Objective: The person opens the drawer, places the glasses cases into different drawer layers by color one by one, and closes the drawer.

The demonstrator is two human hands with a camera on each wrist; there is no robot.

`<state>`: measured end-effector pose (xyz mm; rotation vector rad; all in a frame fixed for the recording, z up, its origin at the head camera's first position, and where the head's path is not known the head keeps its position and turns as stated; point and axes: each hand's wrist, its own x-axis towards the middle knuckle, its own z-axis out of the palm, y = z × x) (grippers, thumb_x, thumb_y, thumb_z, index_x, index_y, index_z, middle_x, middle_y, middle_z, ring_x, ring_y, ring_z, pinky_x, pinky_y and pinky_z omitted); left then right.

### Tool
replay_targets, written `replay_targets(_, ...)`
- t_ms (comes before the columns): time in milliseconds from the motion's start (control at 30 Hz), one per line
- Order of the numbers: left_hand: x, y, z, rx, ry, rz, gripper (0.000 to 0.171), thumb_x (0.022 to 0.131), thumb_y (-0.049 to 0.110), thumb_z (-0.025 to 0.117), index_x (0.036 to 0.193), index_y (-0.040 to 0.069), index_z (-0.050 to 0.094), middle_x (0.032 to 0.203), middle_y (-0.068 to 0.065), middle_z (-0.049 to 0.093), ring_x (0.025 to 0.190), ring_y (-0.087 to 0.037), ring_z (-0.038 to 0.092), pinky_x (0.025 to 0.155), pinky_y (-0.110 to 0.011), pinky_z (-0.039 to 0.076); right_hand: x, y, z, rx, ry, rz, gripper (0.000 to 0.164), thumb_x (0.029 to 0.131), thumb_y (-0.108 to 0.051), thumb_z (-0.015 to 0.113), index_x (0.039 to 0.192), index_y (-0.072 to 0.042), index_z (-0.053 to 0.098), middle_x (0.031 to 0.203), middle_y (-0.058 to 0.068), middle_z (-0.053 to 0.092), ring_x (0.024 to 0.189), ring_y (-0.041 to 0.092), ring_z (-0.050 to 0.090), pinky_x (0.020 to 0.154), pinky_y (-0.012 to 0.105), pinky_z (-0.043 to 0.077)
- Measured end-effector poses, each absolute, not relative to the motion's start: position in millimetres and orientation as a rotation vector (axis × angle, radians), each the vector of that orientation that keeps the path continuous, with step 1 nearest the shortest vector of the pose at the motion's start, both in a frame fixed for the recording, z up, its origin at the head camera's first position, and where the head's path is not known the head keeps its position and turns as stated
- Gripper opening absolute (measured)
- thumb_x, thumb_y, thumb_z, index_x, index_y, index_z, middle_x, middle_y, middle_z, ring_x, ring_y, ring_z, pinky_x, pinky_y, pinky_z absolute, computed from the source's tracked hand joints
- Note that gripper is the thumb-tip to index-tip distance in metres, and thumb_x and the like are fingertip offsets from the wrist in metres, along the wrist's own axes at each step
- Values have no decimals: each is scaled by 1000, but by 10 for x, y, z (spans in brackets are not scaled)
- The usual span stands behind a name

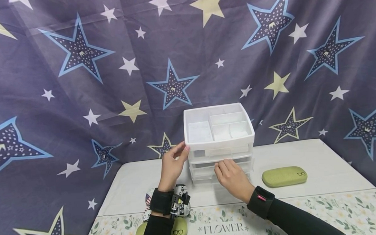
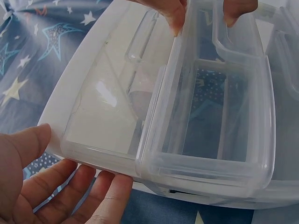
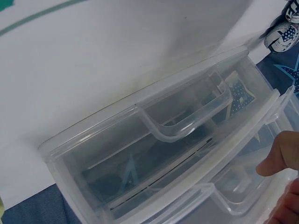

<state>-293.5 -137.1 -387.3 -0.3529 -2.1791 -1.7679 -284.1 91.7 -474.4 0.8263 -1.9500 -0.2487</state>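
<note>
A white plastic drawer unit point(image 1: 220, 143) with clear drawers and a divided tray on top stands at the back of the table. My left hand point(image 1: 172, 164) touches its upper left side, fingers fairly straight; in the left wrist view the thumb lies against the white rim and the fingertips along the edge. With fingers curled over its front edge, my right hand point(image 1: 232, 180) holds a clear middle drawer point(image 1: 203, 172). This drawer point(image 2: 257, 170) juts out past the one above it in the left wrist view. The right thumb point(image 3: 282, 156) shows beside a drawer's handle cutout.
A green glasses case point(image 1: 284, 176) lies right of the unit. Another green glasses case point(image 1: 180, 230) is partly hidden under my left forearm. Black-and-white printed rounded items point(image 1: 183, 204) sit by my left wrist. A star-patterned curtain point(image 1: 173, 45) hangs behind; a floral cloth point(image 1: 328, 213) covers the table's front.
</note>
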Motion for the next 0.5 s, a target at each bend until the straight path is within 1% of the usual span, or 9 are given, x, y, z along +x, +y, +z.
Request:
replay_targets(167,-2934,-1368,-3878,-353,-2180,-1768,39,99,19,72,134,2,66,127,-17,69,111,-30,66,89,-32,60,-2801,924,-4735,831,-1940,-252,45,108,6,24,103,8,69,88,15,60,81,29,59,74,37,54)
replay_targets(500,-2931,-1372,-3871,-366,-2186,-1763,39,99,19,72,134,3,66,128,-16,69,111,-30,66,90,-34,60,-2732,908,-4690,818,-1965,-264,42,107,7,27,98,6,68,84,13,58,76,27,56,68,35,52)
